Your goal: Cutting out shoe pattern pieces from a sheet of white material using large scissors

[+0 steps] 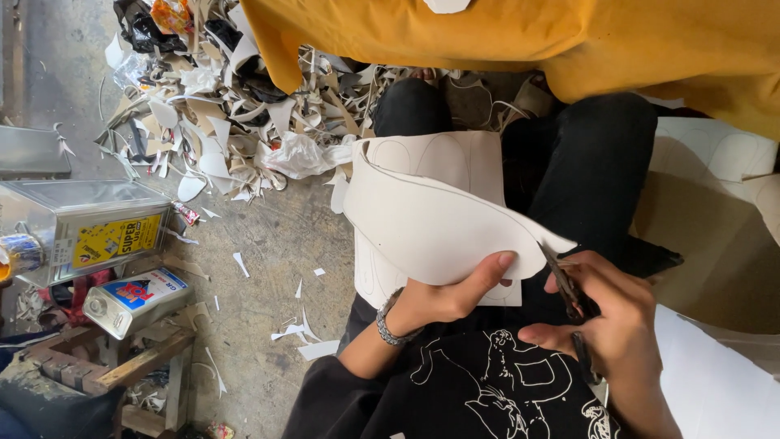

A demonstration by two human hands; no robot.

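One white sheet (431, 223) curls just above the left hand (447, 297), whose fingers (487, 272) pinch its lower edge, while the right hand (613, 325) grips one pair of scissors (569, 293), near two cans (81, 228).

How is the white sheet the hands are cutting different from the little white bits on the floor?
The white sheet is one big curled piece, held up by the left hand; the scraps are many small pieces lying loose on the floor. The scissors in the right hand touch only the sheet. Both look pale and thin.
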